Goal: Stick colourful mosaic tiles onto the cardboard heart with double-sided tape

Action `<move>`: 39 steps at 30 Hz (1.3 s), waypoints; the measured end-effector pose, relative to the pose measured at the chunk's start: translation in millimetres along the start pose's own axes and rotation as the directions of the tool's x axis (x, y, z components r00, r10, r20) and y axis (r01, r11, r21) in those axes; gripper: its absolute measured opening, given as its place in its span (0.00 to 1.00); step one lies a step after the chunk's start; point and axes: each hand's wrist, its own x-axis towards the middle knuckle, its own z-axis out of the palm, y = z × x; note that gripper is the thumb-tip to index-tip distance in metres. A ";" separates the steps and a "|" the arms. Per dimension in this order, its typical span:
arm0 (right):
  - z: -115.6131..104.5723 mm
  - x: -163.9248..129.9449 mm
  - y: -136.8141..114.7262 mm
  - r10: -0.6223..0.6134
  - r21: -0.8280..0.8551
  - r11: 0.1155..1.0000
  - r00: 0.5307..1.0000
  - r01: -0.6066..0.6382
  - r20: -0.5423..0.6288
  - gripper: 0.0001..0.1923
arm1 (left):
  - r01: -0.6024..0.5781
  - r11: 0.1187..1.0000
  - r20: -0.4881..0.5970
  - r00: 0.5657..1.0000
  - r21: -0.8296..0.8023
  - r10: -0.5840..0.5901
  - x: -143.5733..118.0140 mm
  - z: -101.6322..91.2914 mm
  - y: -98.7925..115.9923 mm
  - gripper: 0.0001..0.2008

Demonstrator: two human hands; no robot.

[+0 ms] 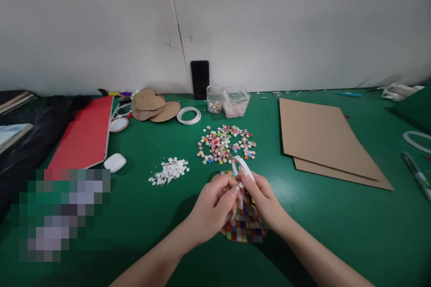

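A round board (244, 235) covered with rows of coloured mosaic tiles lies on the green table under my hands. My right hand (266, 197) is closed around a white, bent, band-like thing (245, 168) that loops up past the fingers; its kind is not clear. Beside it my left hand (217, 206) pinches finger and thumb together. A tiny white piece shows between the two hands, but which fingers hold it is hidden. Just beyond the board spreads a heap of loose coloured tiles (220, 143). Small white paper squares (170, 170) lie piled to the left.
Cardboard sheets (323, 136) lie on the right. At the back stand a phone (200, 80), a clear cup (214, 98) and a clear box (236, 101). A white coil (188, 115), cardboard cutouts (148, 103), a red board (84, 134) and a white case (115, 162) are at left.
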 end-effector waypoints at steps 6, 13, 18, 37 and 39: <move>-0.3 1.7 0.5 -0.017 0.022 1.000 1.000 0.018 -0.024 0.22 | 0.036 0.993 0.044 0.999 -0.112 -0.031 2.1 -0.2 0.1 0.13; 0.4 2.6 0.7 -0.058 0.029 0.998 0.998 0.058 -0.013 0.21 | 0.004 0.998 0.022 1.000 -0.070 -0.002 4.8 -1.1 -1.7 0.11; 0.7 2.5 1.0 0.002 0.088 0.996 1.000 -0.001 -0.003 0.21 | -0.003 0.998 0.030 1.000 -0.055 0.005 4.8 -1.7 -2.6 0.10; 1.8 -1.8 -5.6 0.015 0.442 0.892 0.984 -0.094 0.179 0.20 | -0.077 0.993 -0.006 0.997 0.089 0.078 0.5 -1.5 -0.7 0.12; 2.6 -3.1 -3.8 0.028 0.453 0.885 0.983 -0.109 0.183 0.20 | -0.059 0.995 -0.009 0.998 0.080 0.060 0.3 -2.1 -2.2 0.12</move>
